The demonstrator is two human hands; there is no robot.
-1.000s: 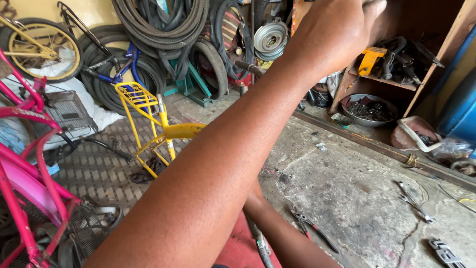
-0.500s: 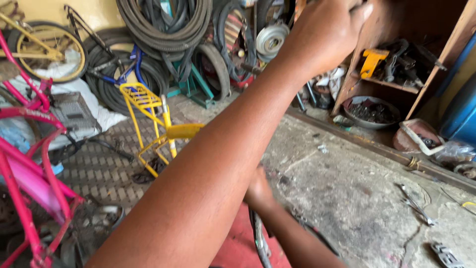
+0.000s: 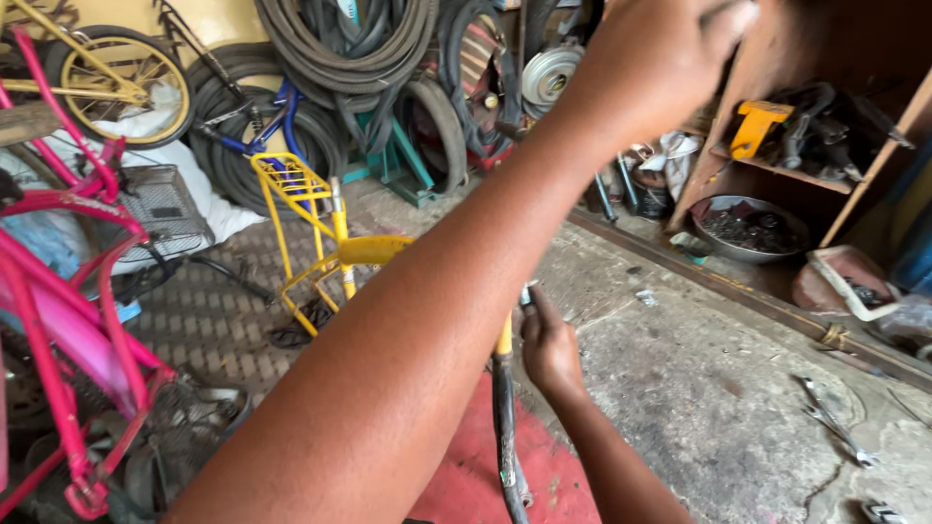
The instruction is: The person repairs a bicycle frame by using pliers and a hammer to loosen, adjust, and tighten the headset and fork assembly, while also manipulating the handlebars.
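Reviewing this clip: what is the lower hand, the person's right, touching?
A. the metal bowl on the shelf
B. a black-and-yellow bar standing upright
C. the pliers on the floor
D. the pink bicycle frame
B: the right hand is up against the black-and-yellow bar, while the left hand is raised high toward the shelf, away from it.

tyres point(image 3: 340, 49) behind rack point(image 3: 301, 223), bowl point(image 3: 748, 228) right
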